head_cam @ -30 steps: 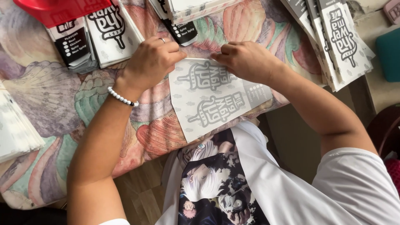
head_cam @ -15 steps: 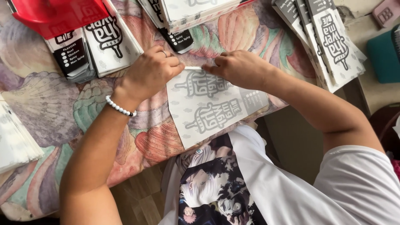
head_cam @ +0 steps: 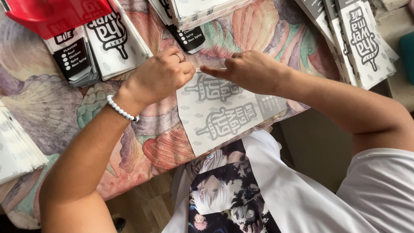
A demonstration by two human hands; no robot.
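A flat white paper sleeve with grey printed lettering lies on the patterned tablecloth, its near end hanging over the table edge. My left hand, with a ring and a white bead bracelet, pinches the sleeve's far left corner. My right hand presses its fingertips on the sleeve's far edge, pointing toward the left hand. Both hands sit close together, almost touching.
Stacks of printed black-and-white sleeves lie at the far left, far middle and far right. A red plastic tray is at the top left. More white sheets lie at the left edge.
The view has shifted slightly. My hands have drawn closer together at the sleeve's far edge, and the right fingertips now point toward the left hand.
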